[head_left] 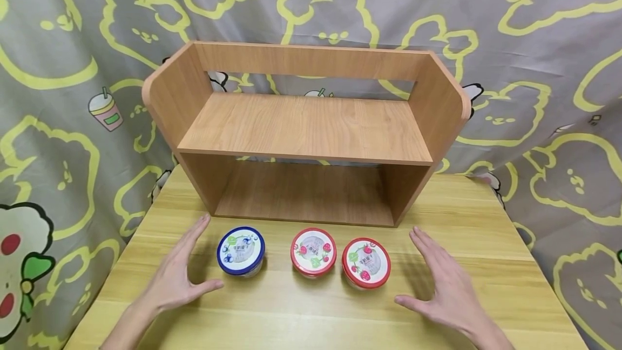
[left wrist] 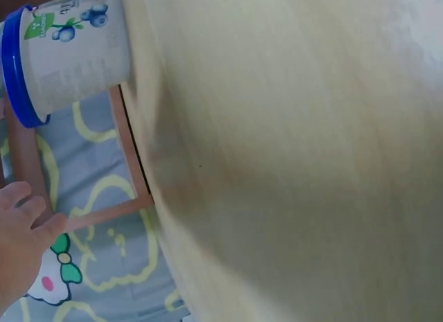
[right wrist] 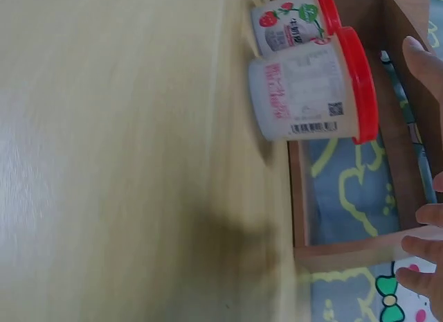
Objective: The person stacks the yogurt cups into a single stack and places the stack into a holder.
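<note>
In the head view three lidded tubs stand in a row on the table. At the left is a tub with a blue-rimmed lid and blueberry pictures. The middle tub and the right tub have red-rimmed lids with strawberry pictures. My left hand hovers just left of the blue-lidded tub, thumb and fingers spread, apart from it. To the right of the right red-lidded tub, my right hand is held likewise, fingers apart and holding nothing. Both wrist views show a gap between hand and tub.
Behind the tubs stands a two-level wooden shelf with tall sides and an open front. The table has a pale wood-grain top. A grey curtain with yellow cartoon outlines hangs behind and at both sides.
</note>
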`<state>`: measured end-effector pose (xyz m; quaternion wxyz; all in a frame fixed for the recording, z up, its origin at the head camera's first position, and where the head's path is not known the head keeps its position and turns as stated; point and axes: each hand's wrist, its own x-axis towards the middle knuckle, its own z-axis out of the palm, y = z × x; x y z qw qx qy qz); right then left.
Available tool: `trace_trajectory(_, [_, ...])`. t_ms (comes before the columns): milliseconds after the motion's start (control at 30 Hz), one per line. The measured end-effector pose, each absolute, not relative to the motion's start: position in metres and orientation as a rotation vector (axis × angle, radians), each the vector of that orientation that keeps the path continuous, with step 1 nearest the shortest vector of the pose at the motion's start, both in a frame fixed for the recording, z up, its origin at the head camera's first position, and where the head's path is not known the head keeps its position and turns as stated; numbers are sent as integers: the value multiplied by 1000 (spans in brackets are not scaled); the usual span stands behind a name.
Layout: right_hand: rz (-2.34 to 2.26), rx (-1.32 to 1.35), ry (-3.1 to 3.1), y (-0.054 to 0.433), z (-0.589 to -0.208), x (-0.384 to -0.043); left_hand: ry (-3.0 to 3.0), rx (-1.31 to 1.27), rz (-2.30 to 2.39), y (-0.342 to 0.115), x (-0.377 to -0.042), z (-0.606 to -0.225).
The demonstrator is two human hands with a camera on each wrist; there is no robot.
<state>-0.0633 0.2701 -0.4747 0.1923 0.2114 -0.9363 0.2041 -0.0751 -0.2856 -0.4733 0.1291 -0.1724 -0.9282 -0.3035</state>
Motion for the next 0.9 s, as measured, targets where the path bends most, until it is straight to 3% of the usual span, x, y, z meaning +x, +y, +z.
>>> trace_trajectory(900, [1260, 628, -2660, 238, -511, -82, -2763, -505, -1155, -266, -88, -496])
